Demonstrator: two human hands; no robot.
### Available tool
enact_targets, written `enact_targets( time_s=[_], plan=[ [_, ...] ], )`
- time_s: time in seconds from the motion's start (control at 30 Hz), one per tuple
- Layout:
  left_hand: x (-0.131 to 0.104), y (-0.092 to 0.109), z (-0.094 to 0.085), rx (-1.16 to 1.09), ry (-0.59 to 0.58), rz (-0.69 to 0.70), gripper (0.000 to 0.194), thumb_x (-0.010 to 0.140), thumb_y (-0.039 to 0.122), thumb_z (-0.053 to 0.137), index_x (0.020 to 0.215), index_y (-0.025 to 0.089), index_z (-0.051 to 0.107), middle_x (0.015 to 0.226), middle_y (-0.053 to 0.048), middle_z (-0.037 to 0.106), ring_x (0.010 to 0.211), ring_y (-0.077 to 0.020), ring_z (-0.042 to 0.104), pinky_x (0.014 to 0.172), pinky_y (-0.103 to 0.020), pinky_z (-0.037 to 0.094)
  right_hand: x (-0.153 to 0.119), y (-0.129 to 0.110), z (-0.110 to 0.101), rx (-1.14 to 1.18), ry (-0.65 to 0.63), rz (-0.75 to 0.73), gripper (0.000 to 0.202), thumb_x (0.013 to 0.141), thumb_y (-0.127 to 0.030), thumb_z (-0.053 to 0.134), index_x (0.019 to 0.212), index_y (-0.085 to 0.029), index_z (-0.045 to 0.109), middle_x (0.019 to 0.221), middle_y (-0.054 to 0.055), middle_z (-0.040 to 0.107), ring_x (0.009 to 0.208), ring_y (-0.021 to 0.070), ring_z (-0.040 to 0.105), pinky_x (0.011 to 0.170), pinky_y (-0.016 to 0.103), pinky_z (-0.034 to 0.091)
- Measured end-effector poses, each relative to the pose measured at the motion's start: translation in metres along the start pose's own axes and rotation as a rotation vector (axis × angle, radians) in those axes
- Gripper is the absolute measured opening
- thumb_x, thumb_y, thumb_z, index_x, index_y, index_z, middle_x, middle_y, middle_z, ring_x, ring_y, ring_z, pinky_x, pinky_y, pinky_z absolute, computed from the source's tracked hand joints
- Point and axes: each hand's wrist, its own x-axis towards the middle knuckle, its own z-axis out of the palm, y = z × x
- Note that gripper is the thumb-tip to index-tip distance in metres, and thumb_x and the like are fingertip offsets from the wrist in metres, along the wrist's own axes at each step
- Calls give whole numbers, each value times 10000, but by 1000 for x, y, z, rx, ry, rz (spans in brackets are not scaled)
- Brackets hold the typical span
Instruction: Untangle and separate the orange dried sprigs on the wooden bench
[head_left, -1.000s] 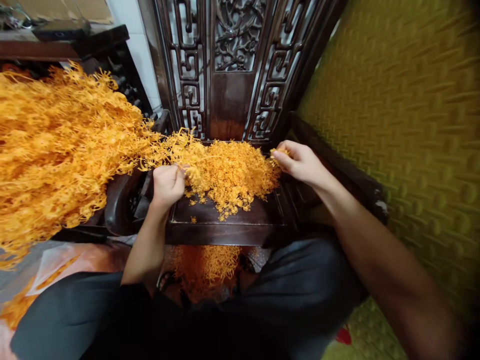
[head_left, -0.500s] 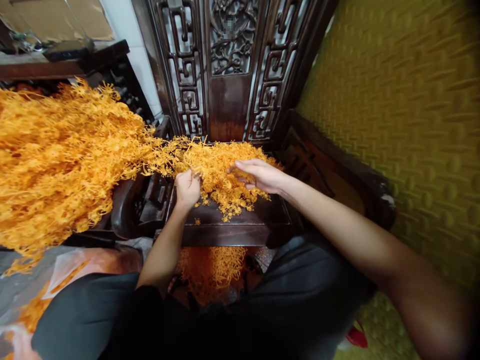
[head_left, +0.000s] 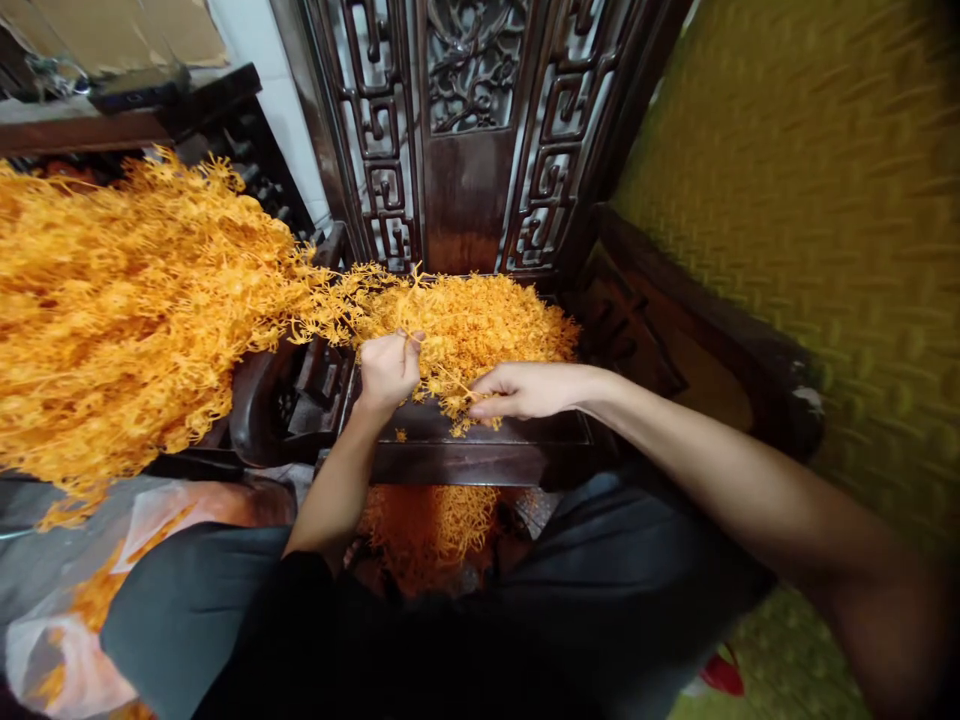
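A mound of orange plastic-looking sprigs (head_left: pixel 495 315) lies on the dark wooden seat (head_left: pixel 525 432). At the mound's near left edge, my left hand (head_left: pixel 390 372) is closed on thin orange stems. My right hand (head_left: pixel 517 390) is at the near right edge, thumb and fingers pinched on an orange sprig that stretches between the two hands. A much larger orange heap (head_left: pixel 135 310) rests at the left, and a strand of it runs across to the mound.
A carved dark wood back panel (head_left: pixel 465 190) rises behind the seat. The curved left armrest (head_left: pixel 255 410) stands beside it. More orange pieces (head_left: pixel 465 520) hang or lie below the seat. Plastic bags (head_left: pixel 67 650) are at lower left, a yellow-green textured surface (head_left: pixel 810 200) at right.
My right hand has come down toward the seat's front edge and its fingers have closed on a sprig. My left hand stays closed, slightly farther right in view. The view has shifted a little.
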Motion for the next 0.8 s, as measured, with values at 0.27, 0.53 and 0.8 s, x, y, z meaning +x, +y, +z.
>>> enact_targets(
  time_s=[0.27,0.53,0.8],
  plan=[
    [-19,9,36,0,-188,-111,446,1049,396,441,659,200,533,530,-22,502,492,-154,488,572,-327,249,-21,-3,-25,108,-40,68,501,781,-625,824,654,-178,638,527,-40,491,476,70,388,444,222,300],
    [-19,-37,42,34,-58,-418,442,1009,446,508,635,211,511,491,30,398,477,-129,345,579,-317,168,-82,-31,-36,269,-58,261,366,781,-494,865,826,-141,782,635,38,664,478,115,583,439,246,469],
    [-3,9,33,-439,-57,-644,603,993,715,416,629,239,348,520,45,349,475,-106,313,491,-296,235,-46,-7,-20,649,559,5,449,666,-331,932,1047,-189,742,944,80,741,760,188,711,515,274,554]
  ],
)
